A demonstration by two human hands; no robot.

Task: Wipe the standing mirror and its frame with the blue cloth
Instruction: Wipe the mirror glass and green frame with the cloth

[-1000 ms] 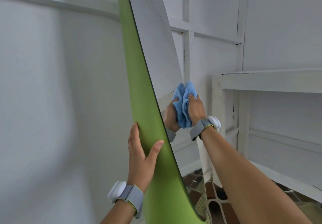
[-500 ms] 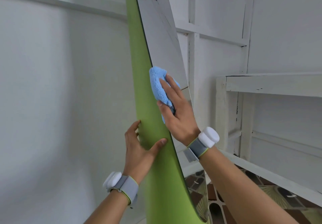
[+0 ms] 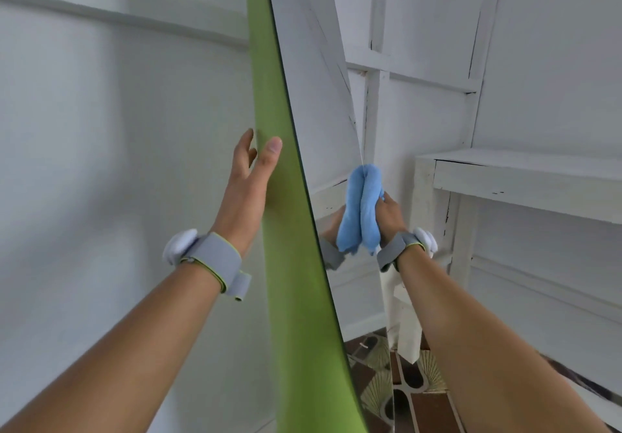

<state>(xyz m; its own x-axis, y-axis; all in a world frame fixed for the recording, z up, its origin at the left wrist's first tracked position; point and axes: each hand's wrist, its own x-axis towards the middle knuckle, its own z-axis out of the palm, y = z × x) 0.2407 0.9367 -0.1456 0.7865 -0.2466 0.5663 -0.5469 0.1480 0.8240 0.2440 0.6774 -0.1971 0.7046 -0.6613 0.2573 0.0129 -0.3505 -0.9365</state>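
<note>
The left hand (image 3: 250,190) has slid higher on the green frame (image 3: 279,217) since a moment ago, fingers loosely spread, thumb across its face, steadying it. The standing mirror (image 3: 323,122) stands steeply tilted between both arms. The right hand (image 3: 392,215), closed around the bunched blue cloth (image 3: 365,210), has swept from the frame-side edge back to the glass's right edge, so the wiping looks well underway. White board walls (image 3: 101,129) and a white shelf (image 3: 525,173) surround it; patterned floor tiles (image 3: 414,382) show below.

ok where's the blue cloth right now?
Head view, right of centre: the blue cloth is bunched in the right hand, pressed against the mirror's right edge, across the glass from the green frame that the left hand steadies.
</note>
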